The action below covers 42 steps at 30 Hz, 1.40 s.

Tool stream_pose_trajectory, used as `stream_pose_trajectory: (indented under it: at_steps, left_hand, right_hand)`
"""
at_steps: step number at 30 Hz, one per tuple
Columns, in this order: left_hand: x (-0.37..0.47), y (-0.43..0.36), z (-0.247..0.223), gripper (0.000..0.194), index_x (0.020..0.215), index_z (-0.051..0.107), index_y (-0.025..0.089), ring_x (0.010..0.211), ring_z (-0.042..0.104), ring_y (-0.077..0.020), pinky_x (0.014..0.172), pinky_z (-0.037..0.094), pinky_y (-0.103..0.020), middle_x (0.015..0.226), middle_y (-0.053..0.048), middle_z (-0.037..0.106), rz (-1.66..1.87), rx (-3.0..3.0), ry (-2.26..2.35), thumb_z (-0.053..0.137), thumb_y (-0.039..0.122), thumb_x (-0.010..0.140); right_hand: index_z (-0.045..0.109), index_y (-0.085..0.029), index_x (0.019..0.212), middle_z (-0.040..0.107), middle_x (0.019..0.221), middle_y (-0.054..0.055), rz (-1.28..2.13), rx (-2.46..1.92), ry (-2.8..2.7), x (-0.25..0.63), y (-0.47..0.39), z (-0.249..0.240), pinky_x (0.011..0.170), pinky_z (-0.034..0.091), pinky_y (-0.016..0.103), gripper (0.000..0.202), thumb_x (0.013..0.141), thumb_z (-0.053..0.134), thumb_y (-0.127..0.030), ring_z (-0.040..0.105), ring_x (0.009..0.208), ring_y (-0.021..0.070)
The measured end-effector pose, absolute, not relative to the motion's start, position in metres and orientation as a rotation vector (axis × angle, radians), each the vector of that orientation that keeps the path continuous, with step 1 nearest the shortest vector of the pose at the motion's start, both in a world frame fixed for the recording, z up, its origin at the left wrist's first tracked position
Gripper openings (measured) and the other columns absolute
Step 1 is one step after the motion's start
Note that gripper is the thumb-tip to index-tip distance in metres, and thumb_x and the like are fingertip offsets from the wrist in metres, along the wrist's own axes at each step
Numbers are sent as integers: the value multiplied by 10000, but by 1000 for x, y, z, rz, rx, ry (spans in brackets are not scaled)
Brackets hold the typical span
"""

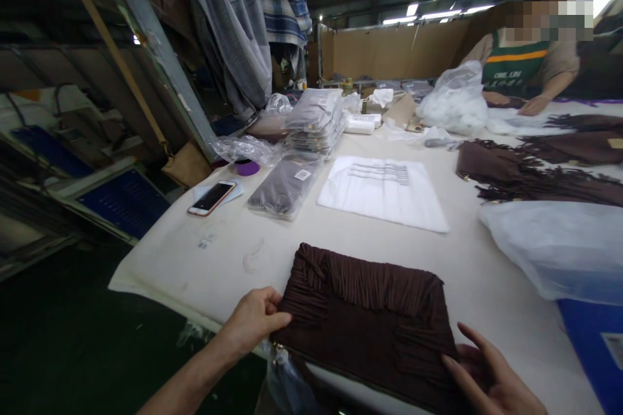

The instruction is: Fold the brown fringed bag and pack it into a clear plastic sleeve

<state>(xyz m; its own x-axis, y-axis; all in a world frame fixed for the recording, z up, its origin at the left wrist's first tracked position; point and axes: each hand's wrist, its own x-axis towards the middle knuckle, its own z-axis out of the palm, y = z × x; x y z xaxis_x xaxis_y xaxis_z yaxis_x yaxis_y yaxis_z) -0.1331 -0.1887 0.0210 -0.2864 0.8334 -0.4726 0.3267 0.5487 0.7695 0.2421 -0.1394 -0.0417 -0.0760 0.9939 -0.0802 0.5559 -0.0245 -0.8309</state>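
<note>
Head view. Dark brown fringed bag (360, 331) at the near edge of the table (219, 259), fringe spread along its far side and both ends; the near right corner runs out at the bottom of the frame. Left hand (250, 324) pinches the bag's left end, thumb on top, fingertips hidden behind the edge. Right hand (491, 369), partly cut off below: thumb against the right end, index finger raised clear; cannot tell whether the other fingers, out of sight, grip the underside. Bluish translucent piece (289, 382) hangs by a metal fitting at the bag's near left corner; too dim to make out.

Containers: clear packet (282, 188) lying flat beyond the bag, grey-brown item inside, barcode label showing through. Stack of similar packets (316, 117) just behind it, contents blurred by the plastic. Large clear bag (455, 100) at the back, whitish contents, not identifiable. Blue box (591, 343) cut off at right, translucent plastic sheet (559, 243) over its top, interior hidden.

White sheet (384, 191) in mid-table, dark strips across it, nature unclear. Phone (213, 198) to the left. More fringed brown pieces (535, 168) at right, overlapping, cut by the frame. Co-worker (520, 65) behind, lower body hidden, hands on something dark.
</note>
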Motion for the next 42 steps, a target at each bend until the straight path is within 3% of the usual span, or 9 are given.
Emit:
stream_pose_trajectory:
  at_steps: [3,8,14,16,19,24,27,32,42]
  left_hand:
    - [-131,-182,17,178,554,512,168,474,451,-103,468,280,-215,468,63,484,748,917,1775,612,295,481]
    - [-133,-154,12,178,595,539,160,533,541,-124,532,390,-224,546,32,589,858,885,1715,623,267,480]
    - [-136,-106,2,167,596,526,169,544,559,-142,568,426,-253,554,21,597,928,961,1766,621,240,479]
    - [-138,-104,4,186,618,554,167,566,567,-160,572,427,-265,568,9,607,918,1014,1790,635,278,493]
    - [-143,-118,14,299,719,615,163,663,583,-187,630,435,-282,633,-6,629,901,1086,1840,647,396,534]
    - [-143,-156,25,369,801,592,170,707,586,-193,557,435,-265,718,-24,620,871,982,1941,503,483,626]
    - [-139,-165,21,341,762,557,166,627,567,-166,515,414,-242,640,-11,579,867,894,1958,477,465,621]
    - [-130,-167,19,252,696,512,178,538,511,-127,474,354,-211,570,18,555,885,849,1977,572,407,611]
    - [-127,-170,31,320,638,526,140,494,498,-107,435,300,-186,552,-2,583,885,596,1797,668,425,615]
  right_hand:
    - [475,-178,1184,717,810,23,1161,-1613,-1512,233,-135,-40,631,582,263,630,673,663,-495,692,745,194]
    - [444,-157,1193,687,842,39,1295,-1587,-1260,216,-115,-28,698,561,309,706,617,674,-495,665,762,194]
    - [525,-156,1072,674,768,37,1101,-1676,-1222,196,-83,-10,693,542,339,645,529,643,-482,652,696,203]
    - [548,-156,1051,677,771,48,1011,-1707,-1278,197,-83,-12,679,546,349,621,552,618,-520,653,685,209]
    - [578,-150,1054,667,889,96,564,-1685,-1465,202,-97,-14,596,542,345,570,668,542,-568,642,712,219]
    - [537,-195,1122,644,966,77,94,-1111,-1981,173,-137,-21,713,520,276,279,850,510,-255,627,854,173]
    - [550,-182,1116,649,974,85,-50,-826,-2212,135,-151,-32,762,486,285,290,841,475,-127,614,895,176]
    - [553,-157,1151,632,1053,106,-207,-893,-2298,94,-142,-43,859,384,390,389,845,335,-58,545,1011,228]
    - [564,-136,872,563,724,66,-523,-722,-2472,80,-119,-13,689,381,333,312,727,358,47,487,677,200]
